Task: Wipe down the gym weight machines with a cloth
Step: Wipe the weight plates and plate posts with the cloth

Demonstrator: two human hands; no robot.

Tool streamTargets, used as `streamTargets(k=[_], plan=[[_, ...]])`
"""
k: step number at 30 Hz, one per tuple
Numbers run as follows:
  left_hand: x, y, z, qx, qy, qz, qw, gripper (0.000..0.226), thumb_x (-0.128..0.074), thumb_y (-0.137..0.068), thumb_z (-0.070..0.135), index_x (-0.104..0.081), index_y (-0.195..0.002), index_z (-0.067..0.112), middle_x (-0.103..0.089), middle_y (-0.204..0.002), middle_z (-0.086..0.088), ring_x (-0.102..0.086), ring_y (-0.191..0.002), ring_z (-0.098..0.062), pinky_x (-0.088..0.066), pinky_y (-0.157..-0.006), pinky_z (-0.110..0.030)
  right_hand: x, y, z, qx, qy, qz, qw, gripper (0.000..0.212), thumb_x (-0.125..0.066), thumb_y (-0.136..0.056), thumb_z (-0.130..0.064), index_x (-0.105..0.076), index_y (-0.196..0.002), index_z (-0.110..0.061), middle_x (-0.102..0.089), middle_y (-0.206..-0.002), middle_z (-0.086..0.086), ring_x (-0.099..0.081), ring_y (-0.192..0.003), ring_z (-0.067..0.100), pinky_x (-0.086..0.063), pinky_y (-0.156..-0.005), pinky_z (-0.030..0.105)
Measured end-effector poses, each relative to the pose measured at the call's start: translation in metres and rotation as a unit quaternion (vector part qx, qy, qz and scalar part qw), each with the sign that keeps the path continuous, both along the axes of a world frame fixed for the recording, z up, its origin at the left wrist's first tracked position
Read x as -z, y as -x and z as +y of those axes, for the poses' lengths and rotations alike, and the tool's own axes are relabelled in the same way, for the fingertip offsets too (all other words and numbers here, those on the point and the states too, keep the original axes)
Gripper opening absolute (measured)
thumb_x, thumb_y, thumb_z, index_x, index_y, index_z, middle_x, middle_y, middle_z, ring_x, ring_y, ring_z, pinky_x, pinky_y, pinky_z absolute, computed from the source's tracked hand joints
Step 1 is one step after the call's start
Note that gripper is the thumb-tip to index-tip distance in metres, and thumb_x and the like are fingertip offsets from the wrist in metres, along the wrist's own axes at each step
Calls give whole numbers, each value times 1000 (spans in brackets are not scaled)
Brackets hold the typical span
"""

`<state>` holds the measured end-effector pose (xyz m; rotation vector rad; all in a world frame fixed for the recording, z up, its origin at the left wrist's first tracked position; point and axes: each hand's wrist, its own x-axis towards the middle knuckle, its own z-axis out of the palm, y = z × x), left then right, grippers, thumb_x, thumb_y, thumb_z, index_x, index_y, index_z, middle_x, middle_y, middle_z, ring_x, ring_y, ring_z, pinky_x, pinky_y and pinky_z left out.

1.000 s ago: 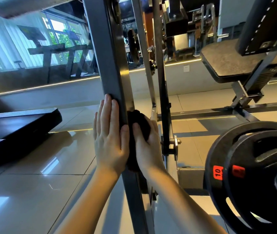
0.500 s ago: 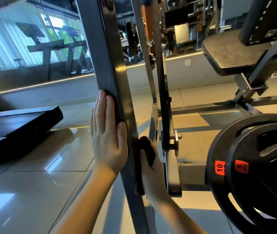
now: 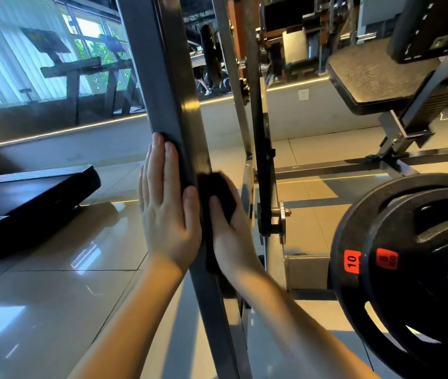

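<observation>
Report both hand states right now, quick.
Left hand: open, flat against the upright post.
Right hand: holding the black cloth against the post's right side.

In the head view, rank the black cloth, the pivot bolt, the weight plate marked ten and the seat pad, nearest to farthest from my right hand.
1. black cloth, gripped by the right hand.
2. pivot bolt, just to its right.
3. weight plate, lower right.
4. seat pad, upper right, farthest back.
</observation>
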<state>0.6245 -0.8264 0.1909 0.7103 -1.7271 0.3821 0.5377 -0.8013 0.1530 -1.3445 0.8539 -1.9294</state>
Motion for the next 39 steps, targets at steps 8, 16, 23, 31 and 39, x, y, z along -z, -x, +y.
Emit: streamTargets(k=[8,16,23,31,39], plan=[[7,2,4,-9,-18,9,1000,54,-19,-103,40,-16,-148,12,-13,-155,-4,-8,-146,-6,-17,-119,-40,-14,9,-26,-3,-79,3,997,46,-40,-98,-47,-47,-137,-24,-67,-113,4,-64,-105,18,-50,-96,47],[9,3,3,-16,-18,12,1000,54,-18,-102,41,-16,-148,12,-13,-155,-3,-10,-145,-7,-23,-115,-48,7,2,-5,-14,-43,-16,999,31,-41,-102,-33,-46,-132,-34,-63,-119,-8,-60,-112,6,-47,-97,29],[25,0,10,-37,-33,-12,999,55,-16,-102,42,-15,-148,12,-12,-155,-6,-6,-145,-6,-18,-118,-41,24,-8,15,-45,-28,-53,997,25,-41,-102,-24,-49,-123,-36,-61,-119,-17,-55,-115,-4,-42,-94,13],[38,0,9,-24,-16,1,1000,54,-18,-102,41,-18,-146,9,-15,-153,-8,-10,-146,-9,-24,-114,-50,39,-6,10,-58,-61,-57,995,28,-39,-104,-20,-46,-125,-36,-60,-123,-10,-55,-119,2,-43,-102,21],[43,-1,16,-50,-35,-9,998,54,-16,-102,42,-16,-148,13,-15,-154,-4,-21,-143,-24,-22,-115,-49,61,-8,13,-44,-104,-61,992,41,-41,-93,-43,-49,-131,-29,-63,-121,-1,-58,-118,14,-44,-104,43]])
